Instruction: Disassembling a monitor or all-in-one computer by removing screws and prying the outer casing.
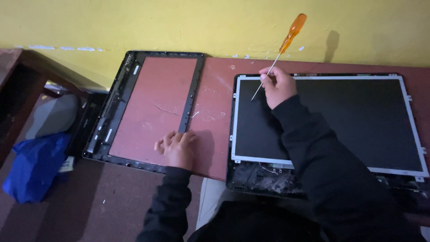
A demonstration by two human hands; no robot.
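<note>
My right hand [278, 85], upper middle of the frame, pinches the thin metal shaft of a screwdriver [281, 49] between thumb and fingers. Its orange translucent handle sticks up toward the yellow wall [134, 22], and the tip sits on the upper left corner of the screen panel [349, 121], just inside the silver metal frame.

My left hand [177, 148], lower middle, lies palm down with fingers loosely spread. It holds nothing and rests on the lower right edge of the black plastic bezel [190, 89], which lies flat on the desk [215, 103] in the left half of the picture.

Risks, my judgement:
- The tip is on or very near the dark glassy face. A slip would scratch or crack it, since the panel looks thin and brittle.
- I'm gripping the shaft, not the handle, so I have less control and the tip could skid.
- The panel sits in its black back shell [251, 179] at the desk's front edge, lower right. A hard push could shift it off.
- The bezel overhangs the desk at lower left. It is thin and flexible, and leaning on it could snap it or tip it.

Textures: the desk is matte reddish-brown with white scuffs. The screen is smooth, dark and rectangular with small metal tabs. A crumpled blue plastic bag [36, 166] lies on the floor at far left. My sleeves are dark, soft fabric.
</note>
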